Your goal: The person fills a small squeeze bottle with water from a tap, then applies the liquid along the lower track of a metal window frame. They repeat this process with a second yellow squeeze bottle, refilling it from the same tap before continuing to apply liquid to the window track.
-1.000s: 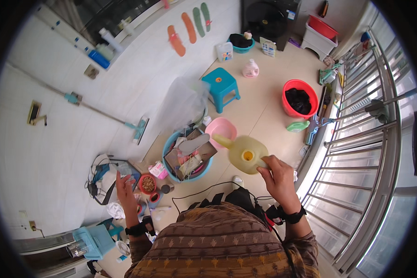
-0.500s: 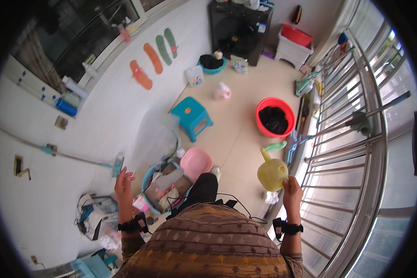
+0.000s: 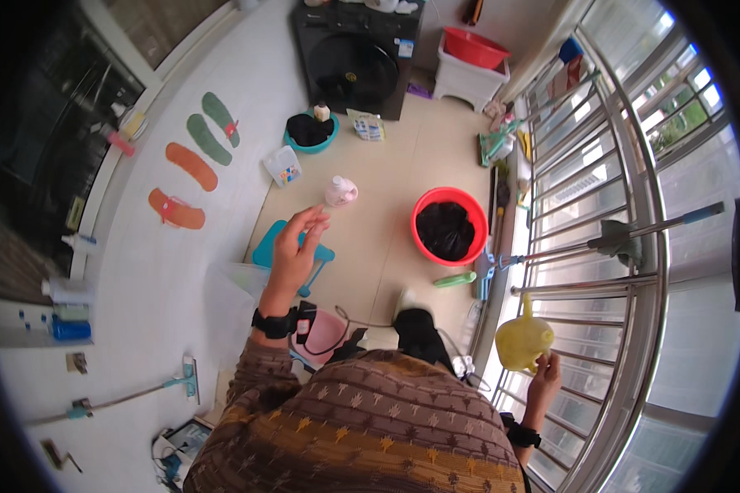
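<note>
My right hand (image 3: 547,376) is closed around the handle of a yellow watering can (image 3: 520,343), its spout pointing up and away from me. The can is held over at the right, in front of the metal railing (image 3: 588,321). My left hand (image 3: 293,253) is raised with its fingers stretched out and nothing in them. Below it, a blue plastic stool (image 3: 273,238) is partly hidden by that hand and wrist. A pink basin (image 3: 327,332) lies under my left forearm, partly covered by the wrist strap and cable.
Ahead on the tiles stand a red tub (image 3: 415,234) holding something black, a pink bottle (image 3: 342,192) and a teal basin (image 3: 312,149). A black washing machine (image 3: 353,74) stands farther off. A mop (image 3: 584,249) leans along the railing. Slippers (image 3: 191,168) hang on the left wall.
My left hand has risen forward and to the right, over the stool. My right hand has carried the watering can rightward and slightly nearer to me. The whole view has shifted, and one foot has stepped forward.
</note>
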`<state>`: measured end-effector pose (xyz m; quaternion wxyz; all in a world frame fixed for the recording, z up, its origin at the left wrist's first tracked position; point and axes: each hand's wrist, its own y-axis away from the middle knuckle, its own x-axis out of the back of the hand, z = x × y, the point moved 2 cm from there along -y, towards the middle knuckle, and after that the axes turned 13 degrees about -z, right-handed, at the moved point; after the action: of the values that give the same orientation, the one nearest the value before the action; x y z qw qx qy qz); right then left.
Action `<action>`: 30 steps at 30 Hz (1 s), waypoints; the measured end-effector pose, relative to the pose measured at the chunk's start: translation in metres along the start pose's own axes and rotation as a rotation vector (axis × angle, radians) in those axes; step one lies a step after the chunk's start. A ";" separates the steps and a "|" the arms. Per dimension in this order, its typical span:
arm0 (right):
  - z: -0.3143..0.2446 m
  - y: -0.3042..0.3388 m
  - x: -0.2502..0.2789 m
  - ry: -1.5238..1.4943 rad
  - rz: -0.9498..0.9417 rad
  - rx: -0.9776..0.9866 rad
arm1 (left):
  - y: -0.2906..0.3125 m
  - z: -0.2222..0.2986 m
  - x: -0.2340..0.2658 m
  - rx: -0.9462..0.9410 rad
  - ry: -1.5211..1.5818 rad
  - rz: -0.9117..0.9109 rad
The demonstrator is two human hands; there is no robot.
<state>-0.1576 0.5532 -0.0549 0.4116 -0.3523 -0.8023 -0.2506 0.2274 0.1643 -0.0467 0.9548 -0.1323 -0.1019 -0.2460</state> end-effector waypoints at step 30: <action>-0.263 -0.508 -0.098 -0.042 0.166 -0.210 | -0.681 -0.156 -0.011 0.007 0.036 -0.265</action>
<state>-0.3814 0.0180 -0.0530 0.3750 -0.4640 -0.7480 -0.2909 -0.0995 -0.4528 -0.0591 0.9160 -0.1100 -0.1022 -0.3719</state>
